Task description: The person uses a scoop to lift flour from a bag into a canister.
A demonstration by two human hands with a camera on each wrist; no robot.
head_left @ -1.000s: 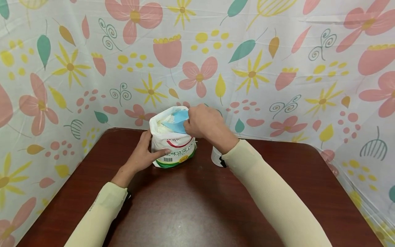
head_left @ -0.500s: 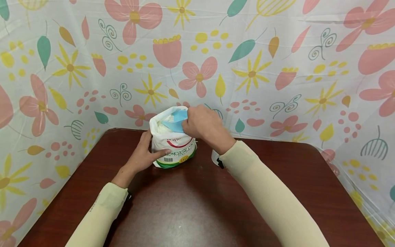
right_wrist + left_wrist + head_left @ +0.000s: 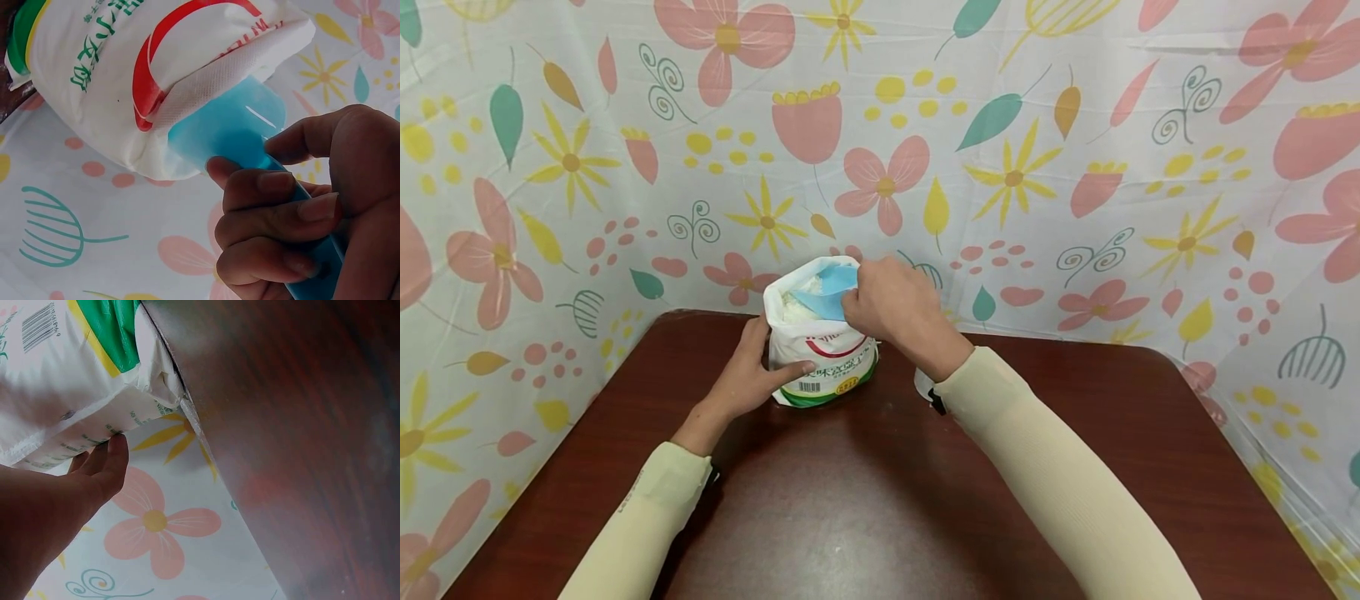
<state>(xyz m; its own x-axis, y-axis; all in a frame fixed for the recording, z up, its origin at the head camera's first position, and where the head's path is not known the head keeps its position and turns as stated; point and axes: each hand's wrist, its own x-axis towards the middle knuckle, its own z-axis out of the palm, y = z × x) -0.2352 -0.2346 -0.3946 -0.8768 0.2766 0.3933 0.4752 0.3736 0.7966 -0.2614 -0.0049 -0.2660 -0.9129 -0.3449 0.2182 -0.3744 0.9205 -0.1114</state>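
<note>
A white flour bag [image 3: 827,358] with a green base and red logo stands on the table, its top rolled open on white flour [image 3: 793,310]. My left hand [image 3: 743,371] holds the bag's left side, thumb across the front; the left wrist view shows its fingers against the side panel. With curled fingers, my right hand [image 3: 891,304] grips the handle of a blue scoop [image 3: 827,293] over the bag's right rim. The scoop's blade reaches into the opening, its tip down in the flour. In the right wrist view the scoop's blue handle [image 3: 319,278] runs through the fist.
A whitish, see-through container [image 3: 923,383] stands right of the bag, mostly hidden behind my right wrist. The dark red-brown table [image 3: 842,500] ends just behind the bag, where a flower-printed curtain [image 3: 1000,208] hangs. The curtain also runs along both sides.
My right hand and forearm have shifted slightly left and down with the scoop, covering more of the container. The left hand and bag stay in place.
</note>
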